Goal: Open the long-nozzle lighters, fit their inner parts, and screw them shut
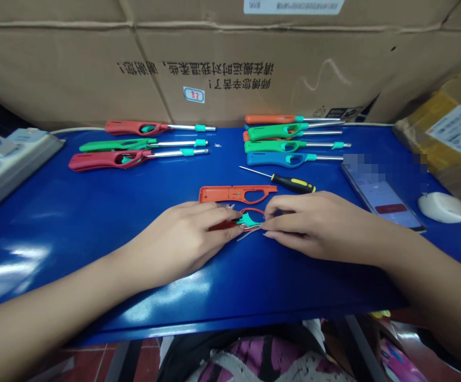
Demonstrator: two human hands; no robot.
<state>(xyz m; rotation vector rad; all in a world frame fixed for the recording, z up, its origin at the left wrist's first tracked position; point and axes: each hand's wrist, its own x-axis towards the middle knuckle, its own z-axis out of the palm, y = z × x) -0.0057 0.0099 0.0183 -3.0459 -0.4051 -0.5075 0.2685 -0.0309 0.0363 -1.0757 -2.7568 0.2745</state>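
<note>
Between my hands lies a red lighter handle half (259, 212), with a green trigger (248, 219) set in it. My left hand (202, 228) closes over the handle's left part, its fingertips at the trigger and hiding much of the shell. At the opposite end, my right hand (302, 223) has its fingertips pinched together by the trigger's right tip; what they grip is too small to tell. A thin grey strip or wire (248, 234) sticks out below the trigger. Just beyond my fingers rests an orange-red handle half (236, 194), its hollow side showing.
Beyond the handle half lies a black-and-yellow screwdriver (294, 183). Several lighters sit at the back left (111, 159) and back right (274, 159). A phone (385, 196) and white mouse (443, 207) are rightward; a power strip (11, 164) is leftward. Cardboard (95, 69) walls the back.
</note>
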